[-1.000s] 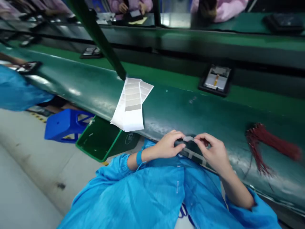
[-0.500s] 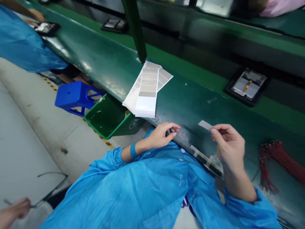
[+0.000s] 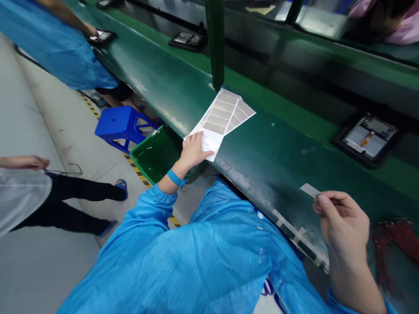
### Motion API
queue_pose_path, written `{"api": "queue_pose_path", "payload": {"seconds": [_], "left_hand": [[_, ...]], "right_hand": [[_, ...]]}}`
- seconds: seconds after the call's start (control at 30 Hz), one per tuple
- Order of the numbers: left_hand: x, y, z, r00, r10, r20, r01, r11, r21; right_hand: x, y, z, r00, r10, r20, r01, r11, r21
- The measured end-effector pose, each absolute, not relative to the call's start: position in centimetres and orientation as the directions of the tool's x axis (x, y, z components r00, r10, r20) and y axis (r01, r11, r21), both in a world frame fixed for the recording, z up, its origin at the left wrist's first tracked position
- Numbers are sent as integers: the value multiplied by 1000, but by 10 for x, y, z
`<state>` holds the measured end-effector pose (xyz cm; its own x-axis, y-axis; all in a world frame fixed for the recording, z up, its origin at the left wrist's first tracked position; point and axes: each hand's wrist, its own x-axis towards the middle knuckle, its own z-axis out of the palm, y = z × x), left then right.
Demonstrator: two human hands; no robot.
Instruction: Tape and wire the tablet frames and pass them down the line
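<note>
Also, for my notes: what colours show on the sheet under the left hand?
The sheet has beige-grey strips and a white end; head view.

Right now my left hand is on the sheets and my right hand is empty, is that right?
Not quite: your right hand isn't empty. The head view shows it pinching a small pale strip. Your left hand is on the sheets, as you said.

Label sheets point(image 3: 221, 114) lie overlapped on the workbench point(image 3: 278, 148). Left of them stands a bin point(image 3: 153, 153), then a stool point(image 3: 114, 122) farther left. Rightward lie an electronic device point(image 3: 373, 137), far, and a wire bundle point(image 3: 391, 244), near.
</note>
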<state>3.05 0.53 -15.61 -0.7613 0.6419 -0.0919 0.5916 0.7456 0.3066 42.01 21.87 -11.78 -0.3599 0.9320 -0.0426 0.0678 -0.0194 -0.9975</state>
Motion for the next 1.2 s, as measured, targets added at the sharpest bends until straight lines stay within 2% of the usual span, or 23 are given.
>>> {"api": "queue_pose_path", "payload": {"seconds": [0.07, 0.13, 0.23, 0.3, 0.33, 0.43, 0.67, 0.83, 1.03, 1.13, 1.2], "left_hand": [[8, -1, -152, -739, 663, -122, 602, 730, 322], [-14, -1, -149, -720, 681, -135, 613, 715, 335], [-38, 15, -147, -716, 688, -119, 615, 702, 358], [-42, 29, -144, -732, 674, -100, 604, 710, 362], [-41, 35, -143, -742, 664, -92, 597, 717, 360], [-44, 48, -144, -728, 679, -95, 609, 703, 367], [-63, 44, -157, -684, 728, -47, 644, 633, 430], [-86, 10, -134, -689, 721, 79, 661, 579, 477], [-189, 10, -101, -816, 551, 174, 555, 664, 501], [-229, 41, -95, -832, 526, 177, 539, 690, 484], [-249, 67, -94, -832, 528, 173, 542, 701, 463]], "right_hand": [[407, 215, -114, -405, 912, -64, 65, -42, -997], [381, 211, -107, -529, 841, -118, 64, -99, -993], [315, 213, -103, -764, 602, -232, 71, -279, -958], [263, 218, -109, -830, 474, -295, 89, -409, -908], [236, 220, -114, -830, 450, -330, 106, -454, -885], [163, 229, -134, -779, 480, -402, 134, -499, -856], [65, 245, -153, -814, 483, -322, 77, -460, -885], [85, 219, -152, -807, 559, -192, -30, -363, -931], [77, 200, -155, -842, 537, -54, -82, -227, -970], [56, 200, -161, -778, 594, 206, -225, 44, -973], [44, 201, -166, -707, 575, 411, -306, 276, -911]]}}
